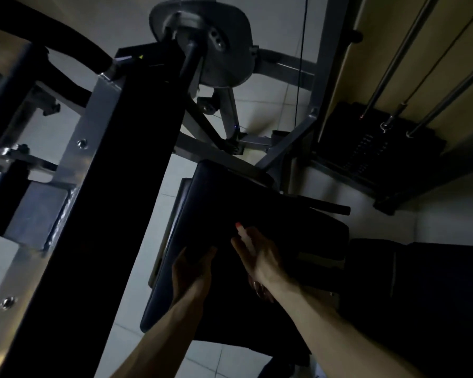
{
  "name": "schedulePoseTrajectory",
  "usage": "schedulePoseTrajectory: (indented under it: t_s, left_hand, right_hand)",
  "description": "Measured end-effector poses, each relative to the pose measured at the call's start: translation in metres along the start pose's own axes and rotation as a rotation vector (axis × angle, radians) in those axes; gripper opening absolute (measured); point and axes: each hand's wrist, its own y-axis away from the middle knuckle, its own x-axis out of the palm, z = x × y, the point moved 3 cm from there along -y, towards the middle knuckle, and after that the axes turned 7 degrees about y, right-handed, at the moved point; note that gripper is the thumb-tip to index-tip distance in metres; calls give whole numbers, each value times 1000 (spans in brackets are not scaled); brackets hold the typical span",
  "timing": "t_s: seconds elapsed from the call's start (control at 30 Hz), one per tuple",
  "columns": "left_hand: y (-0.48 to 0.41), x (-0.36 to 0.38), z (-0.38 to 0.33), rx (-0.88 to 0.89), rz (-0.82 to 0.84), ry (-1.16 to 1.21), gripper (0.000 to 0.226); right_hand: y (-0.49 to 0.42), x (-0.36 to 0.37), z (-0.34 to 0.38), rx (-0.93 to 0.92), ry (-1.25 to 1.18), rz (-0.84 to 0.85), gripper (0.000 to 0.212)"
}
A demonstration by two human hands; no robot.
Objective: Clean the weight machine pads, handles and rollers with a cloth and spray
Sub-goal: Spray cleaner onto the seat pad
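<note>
The dark seat pad [213,203] of the weight machine lies below me in dim light. My left hand [192,271] rests on its left part with the fingers laid fairly flat; no cloth can be made out under it in the dark. My right hand [261,257] hovers over the pad's middle and holds a small white spray bottle [245,237] with a red tip that points up and away from me. The two hands are close together but apart.
A tall black upright pad [126,186] on a silver frame rises at the left. A grey cam wheel [202,42] sits behind it. The weight stack [380,151] with steel guide rods stands at the right. A black handle [336,208] juts out beyond the seat, over a pale tiled floor.
</note>
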Motion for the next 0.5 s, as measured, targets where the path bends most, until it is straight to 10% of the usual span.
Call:
schedulePoseTrajectory:
  t_s: [0.5]
  left_hand:
    - [37, -5, 64, -76, -149, 169, 16]
  right_hand:
    - [56, 46, -78, -347, 229, -283, 40]
